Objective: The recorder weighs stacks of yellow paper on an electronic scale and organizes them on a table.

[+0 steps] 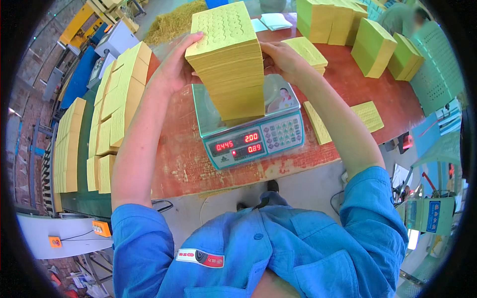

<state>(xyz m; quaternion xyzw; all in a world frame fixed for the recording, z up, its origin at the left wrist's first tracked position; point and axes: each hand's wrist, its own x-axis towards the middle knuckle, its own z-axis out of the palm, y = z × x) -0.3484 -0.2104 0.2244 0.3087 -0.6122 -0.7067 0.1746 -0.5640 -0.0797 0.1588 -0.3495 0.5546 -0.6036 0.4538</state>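
Note:
A tall stack of yellow paper sheets [229, 72], with wavy punched marks on its top sheet, stands upright between my two hands. My left hand [176, 63] is closed on its left side, thumb on the top edge. My right hand [285, 59] grips the right side, its fingers partly hidden behind the stack. Beneath is a digital weighing scale [258, 141] with a lit red display and a keypad. The stack's lower end is over the scale's pan [206, 111]; whether it rests there or hangs just above, I cannot tell.
The scale stands on a worn red table [174, 171]. Yellow stacks [372, 47] stand at the back right, and loose yellow bundles [367, 116] lie by my right forearm. Rows of yellow blocks [117, 99] fill a green surface on the left. Another person [402, 20] is at the far right.

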